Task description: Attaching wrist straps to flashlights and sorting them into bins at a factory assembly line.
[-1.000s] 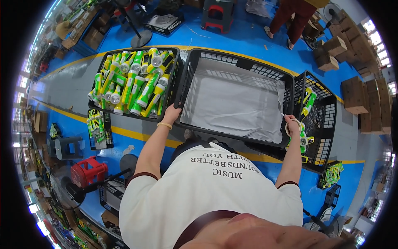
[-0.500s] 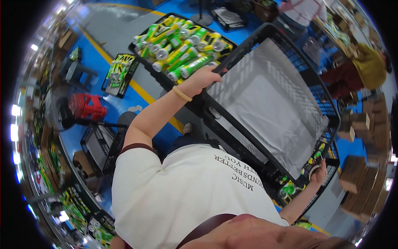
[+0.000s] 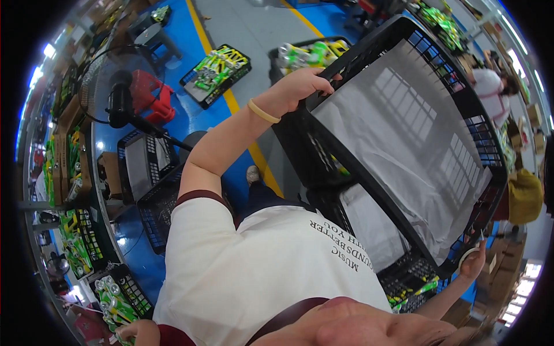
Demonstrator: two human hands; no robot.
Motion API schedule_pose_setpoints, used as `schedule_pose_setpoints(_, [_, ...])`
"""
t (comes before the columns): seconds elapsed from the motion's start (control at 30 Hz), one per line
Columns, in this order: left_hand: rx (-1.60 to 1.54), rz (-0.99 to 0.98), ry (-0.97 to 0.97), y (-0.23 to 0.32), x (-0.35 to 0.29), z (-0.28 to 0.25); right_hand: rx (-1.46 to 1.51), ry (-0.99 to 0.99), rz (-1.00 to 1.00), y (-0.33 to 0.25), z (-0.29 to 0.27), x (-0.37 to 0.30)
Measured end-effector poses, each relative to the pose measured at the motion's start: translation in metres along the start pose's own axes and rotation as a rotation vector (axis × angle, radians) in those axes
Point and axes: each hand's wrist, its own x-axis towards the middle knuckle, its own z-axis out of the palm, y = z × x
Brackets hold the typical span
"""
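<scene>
A large black plastic crate (image 3: 369, 185) hangs tilted in front of me, lined with a creased grey-white sheet (image 3: 404, 138). My left hand (image 3: 303, 91) is closed around its upper left rim, a yellowish band on the wrist. At the lower right corner, my right hand (image 3: 473, 260) has its fingers bent at the crate's edge. A pale ring (image 3: 465, 258) shows beside that hand; its kind is unclear. Beneath the held crate stands another lined crate (image 3: 375, 225). Beyond my left hand, green and yellow cylinders (image 3: 311, 55) fill a black crate.
A low black crate (image 3: 216, 75) of green and yellow cylinders lies on the floor at left. Nearby stand a red stool (image 3: 153, 98), a fan (image 3: 120, 98) and lined crates (image 3: 144, 164). Another person's hand (image 3: 138, 333) shows at lower left. People and cartons (image 3: 505, 259) are at right.
The held crate has swung up and to the right with both hands on it. My view has turned, so the filled crate behind is now mostly covered by the held one.
</scene>
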Motion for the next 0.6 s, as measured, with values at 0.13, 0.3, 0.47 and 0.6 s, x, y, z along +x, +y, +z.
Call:
schedule_pose_setpoints(0.13, [-0.084,0.043,0.127,0.032,-0.012,-0.106,-0.040,-0.141,-0.011,0.014,0.124,0.065])
schedule_pose_setpoints(0.3, [-0.138,0.012,0.237,0.064,-0.023,-0.225,-0.086,-0.168,0.032,0.035,0.265,0.154])
schedule_pose_setpoints(0.47, [-0.151,0.022,0.383,0.068,-0.016,-0.310,-0.158,-0.235,0.064,0.048,0.376,0.254])
schedule_pose_setpoints(0.6, [-0.147,0.016,0.493,0.068,0.003,-0.358,-0.164,-0.388,0.089,0.066,0.454,0.328])
